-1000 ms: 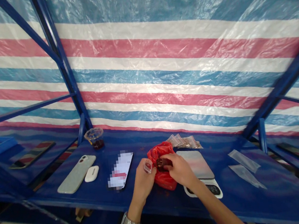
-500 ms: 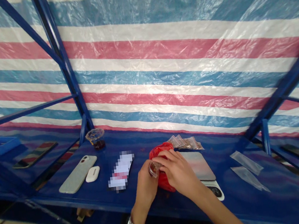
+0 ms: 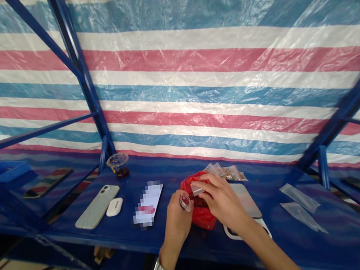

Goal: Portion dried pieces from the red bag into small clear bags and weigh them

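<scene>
Left-hand fingers (image 3: 177,200) curled closely round a small clear plastic cup (image 3: 185,203), while right-hand fingers (image 3: 207,184) pinched a clear plastic piece (image 3: 197,188) just above a crumpled red plastic bag (image 3: 202,217).

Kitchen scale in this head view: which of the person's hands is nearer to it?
The right hand is nearer, right beside the kitchen scale and partly over it. The left hand is farther away, on the other side of the red plastic bag.
</scene>
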`<state>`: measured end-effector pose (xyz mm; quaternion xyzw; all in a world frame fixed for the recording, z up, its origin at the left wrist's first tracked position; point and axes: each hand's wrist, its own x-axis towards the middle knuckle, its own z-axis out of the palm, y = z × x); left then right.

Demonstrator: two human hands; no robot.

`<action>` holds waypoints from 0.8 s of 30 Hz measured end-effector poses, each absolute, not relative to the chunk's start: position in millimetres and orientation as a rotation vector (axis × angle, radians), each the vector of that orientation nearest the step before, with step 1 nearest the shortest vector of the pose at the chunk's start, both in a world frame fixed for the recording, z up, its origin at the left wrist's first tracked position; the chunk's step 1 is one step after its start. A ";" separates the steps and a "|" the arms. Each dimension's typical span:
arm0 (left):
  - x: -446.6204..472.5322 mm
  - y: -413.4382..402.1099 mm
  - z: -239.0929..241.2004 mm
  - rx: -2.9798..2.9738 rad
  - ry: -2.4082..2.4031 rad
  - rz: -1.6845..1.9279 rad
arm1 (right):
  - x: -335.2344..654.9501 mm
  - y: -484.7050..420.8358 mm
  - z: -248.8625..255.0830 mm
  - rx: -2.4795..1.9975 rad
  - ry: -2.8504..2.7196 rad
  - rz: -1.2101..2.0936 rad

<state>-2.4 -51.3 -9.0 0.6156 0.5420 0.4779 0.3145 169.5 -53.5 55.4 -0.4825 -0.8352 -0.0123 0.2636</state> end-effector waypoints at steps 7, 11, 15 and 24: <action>-4.0 -36.5 -18.6 1.460 1.285 1.185 | 175.6 -32.1 25.3 -1.732 -2.385 -0.061; -0.6 -25.9 -17.9 1.393 1.163 1.183 | 168.1 -23.9 19.8 -1.750 -2.344 -0.053; 0.7 -22.9 -18.6 1.367 1.136 1.184 | 163.9 -19.2 20.2 -1.662 -2.331 0.093; -8.1 -31.4 -17.0 1.375 1.213 1.299 | 172.3 -21.3 11.6 -1.528 -2.033 0.476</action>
